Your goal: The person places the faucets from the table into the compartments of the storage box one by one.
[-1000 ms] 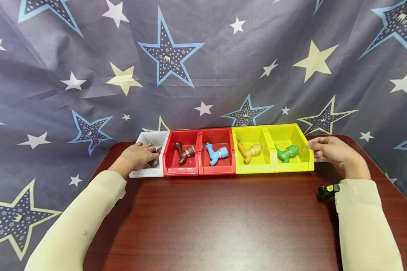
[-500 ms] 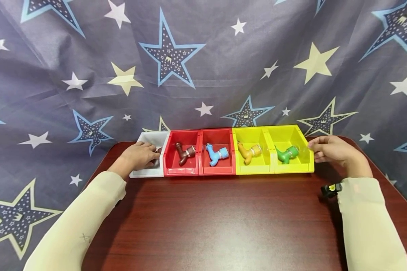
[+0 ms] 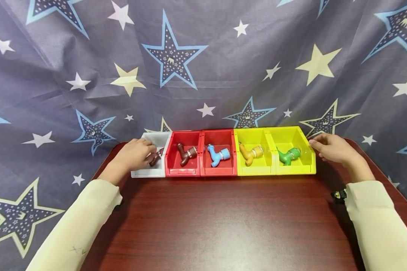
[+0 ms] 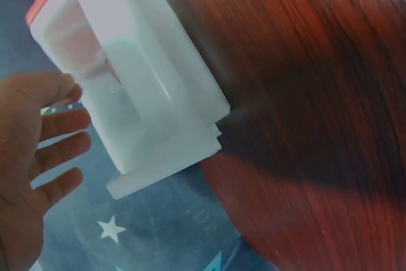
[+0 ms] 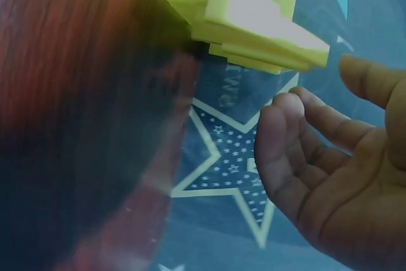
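My left hand (image 3: 132, 154) is beside and partly over the white bin (image 3: 147, 173); its fingers are spread and relaxed in the left wrist view. A dark brown plastic tap (image 3: 154, 160) lies in that bin, half hidden by the hand. My right hand (image 3: 337, 150) is at the right side of the end yellow bin (image 3: 296, 170), which holds a green tap (image 3: 288, 156). Loosely bent, its fingers hold nothing and look apart from the bin in the right wrist view. Between them lie a brown tap (image 3: 186, 154), a blue tap (image 3: 218, 155) and a yellow tap (image 3: 251, 153).
Two red bins (image 3: 218, 171) and another yellow bin (image 3: 256, 171) stand side by side between the end bins. The row sits at the back of a dark reddish wooden table (image 3: 217, 214). Directly behind hangs a grey star-patterned cloth (image 3: 224, 67).
My left hand has drawn back leftward from the white bin, showing more of the tap inside. My right fingers have come off the yellow bin's side. The bins and taps stay in place.
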`<state>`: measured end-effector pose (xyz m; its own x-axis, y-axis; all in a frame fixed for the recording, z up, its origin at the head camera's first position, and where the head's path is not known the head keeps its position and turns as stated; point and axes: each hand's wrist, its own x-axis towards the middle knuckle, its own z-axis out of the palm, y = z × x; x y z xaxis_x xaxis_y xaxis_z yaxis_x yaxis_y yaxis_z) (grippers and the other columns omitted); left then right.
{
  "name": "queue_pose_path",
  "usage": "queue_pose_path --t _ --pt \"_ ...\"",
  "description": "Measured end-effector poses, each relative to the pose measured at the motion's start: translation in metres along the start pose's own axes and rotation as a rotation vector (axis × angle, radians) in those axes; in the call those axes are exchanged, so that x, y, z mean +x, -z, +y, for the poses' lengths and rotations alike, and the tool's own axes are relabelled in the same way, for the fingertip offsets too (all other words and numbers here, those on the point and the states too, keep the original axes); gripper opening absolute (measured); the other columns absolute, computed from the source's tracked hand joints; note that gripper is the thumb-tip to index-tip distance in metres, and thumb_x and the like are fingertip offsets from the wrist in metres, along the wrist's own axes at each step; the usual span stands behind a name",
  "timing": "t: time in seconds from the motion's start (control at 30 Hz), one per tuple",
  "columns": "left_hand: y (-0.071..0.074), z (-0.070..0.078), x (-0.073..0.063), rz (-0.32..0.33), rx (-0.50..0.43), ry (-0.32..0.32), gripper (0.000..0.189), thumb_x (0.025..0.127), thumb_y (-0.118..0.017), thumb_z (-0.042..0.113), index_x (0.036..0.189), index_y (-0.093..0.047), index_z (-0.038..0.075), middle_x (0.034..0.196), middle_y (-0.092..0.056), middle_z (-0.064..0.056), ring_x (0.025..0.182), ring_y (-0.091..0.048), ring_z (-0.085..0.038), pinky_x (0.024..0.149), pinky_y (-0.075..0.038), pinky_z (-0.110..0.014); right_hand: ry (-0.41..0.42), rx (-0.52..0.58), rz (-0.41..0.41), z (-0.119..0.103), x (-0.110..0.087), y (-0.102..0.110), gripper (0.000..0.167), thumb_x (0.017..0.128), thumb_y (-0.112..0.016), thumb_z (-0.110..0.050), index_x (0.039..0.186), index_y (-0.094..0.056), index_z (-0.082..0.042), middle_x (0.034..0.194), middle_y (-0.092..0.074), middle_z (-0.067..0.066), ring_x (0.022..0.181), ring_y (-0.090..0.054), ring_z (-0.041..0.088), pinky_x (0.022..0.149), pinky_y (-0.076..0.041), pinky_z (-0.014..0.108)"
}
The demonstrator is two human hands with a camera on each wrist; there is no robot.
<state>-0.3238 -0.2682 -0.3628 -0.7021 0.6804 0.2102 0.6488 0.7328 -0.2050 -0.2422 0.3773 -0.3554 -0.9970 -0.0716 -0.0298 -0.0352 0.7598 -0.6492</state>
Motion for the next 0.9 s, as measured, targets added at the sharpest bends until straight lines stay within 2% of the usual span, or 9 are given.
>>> queue_pose_path --t 0.1,0.17,0.23,0.33,0.47,0.6,0.77,0.9 --pt "0.004 0.002 -0.003 0.063 -0.013 0.061 0.003 0.088 -0.072 0.016 0.09 -0.07 0.014 0.096 -0.066 -0.007 0.095 -0.06 -0.034 0.083 -0.046 -0.052 0.066 -0.131 0.062 -0.006 -0.002 -0.001 0.05 0.109 -0.047 -0.034 0.127 -0.056 0.012 0.11 -0.067 0.03 0.094 -0.064 0.039 0.079 -0.053 0.05" --pt "0.007 0.006 -0.003 0.11 -0.021 0.088 0.004 0.088 -0.071 0.017 0.09 -0.069 0.014 0.093 -0.065 -0.006 0.091 -0.058 -0.033 0.081 -0.046 -0.052 0.103 -0.191 0.093 -0.011 -0.004 -0.002 0.049 0.108 -0.049 -0.034 0.125 -0.059 0.011 0.111 -0.068 0.03 0.1 -0.063 0.043 0.083 -0.049 0.056" --pt "0.009 0.01 -0.002 0.162 -0.029 0.103 0.004 0.088 -0.069 0.018 0.09 -0.068 0.014 0.091 -0.065 -0.006 0.088 -0.057 -0.033 0.079 -0.045 -0.051 0.131 -0.211 0.105 -0.014 -0.006 -0.003 0.048 0.108 -0.05 -0.033 0.124 -0.059 0.011 0.109 -0.068 0.03 0.1 -0.064 0.044 0.085 -0.048 0.06" --pt "0.01 0.018 0.0 0.237 -0.04 0.109 0.007 0.09 -0.067 0.019 0.092 -0.069 0.012 0.092 -0.065 -0.007 0.088 -0.057 -0.033 0.077 -0.046 -0.051 0.195 -0.235 0.133 -0.02 -0.008 -0.006 0.044 0.107 -0.053 -0.03 0.121 -0.06 0.012 0.103 -0.069 0.026 0.094 -0.065 0.041 0.082 -0.049 0.058" --pt "0.01 0.031 0.005 0.292 -0.069 0.105 0.012 0.093 -0.064 0.02 0.097 -0.071 0.011 0.09 -0.065 -0.008 0.091 -0.06 -0.033 0.076 -0.047 -0.05 0.273 -0.307 0.166 -0.029 -0.011 -0.013 0.041 0.105 -0.057 -0.025 0.121 -0.061 0.013 0.099 -0.068 0.024 0.092 -0.063 0.039 0.079 -0.048 0.056" --pt "0.011 0.043 0.011 0.326 -0.09 0.085 0.012 0.093 -0.064 0.02 0.097 -0.071 0.011 0.088 -0.066 -0.007 0.09 -0.062 -0.032 0.077 -0.048 -0.049 0.289 -0.375 0.161 -0.043 -0.014 -0.02 0.044 0.105 -0.058 -0.028 0.126 -0.059 0.011 0.103 -0.067 0.026 0.096 -0.063 0.041 0.081 -0.049 0.058" --pt "0.013 0.061 0.022 0.376 -0.111 0.025 0.014 0.093 -0.063 0.021 0.098 -0.07 0.01 0.084 -0.064 -0.007 0.084 -0.061 -0.03 0.082 -0.049 -0.048 0.309 -0.379 0.161 -0.065 -0.021 -0.033 0.044 0.105 -0.059 -0.032 0.128 -0.06 0.006 0.114 -0.064 0.028 0.104 -0.063 0.042 0.086 -0.049 0.061" --pt "0.019 0.08 0.031 0.397 -0.145 0.0 0.016 0.094 -0.063 0.022 0.103 -0.071 0.01 0.092 -0.066 -0.007 0.088 -0.061 -0.029 0.083 -0.049 -0.047 0.385 -0.357 0.159 -0.079 -0.026 -0.042 0.043 0.104 -0.061 -0.03 0.127 -0.062 0.006 0.118 -0.064 0.027 0.106 -0.063 0.041 0.088 -0.049 0.059"
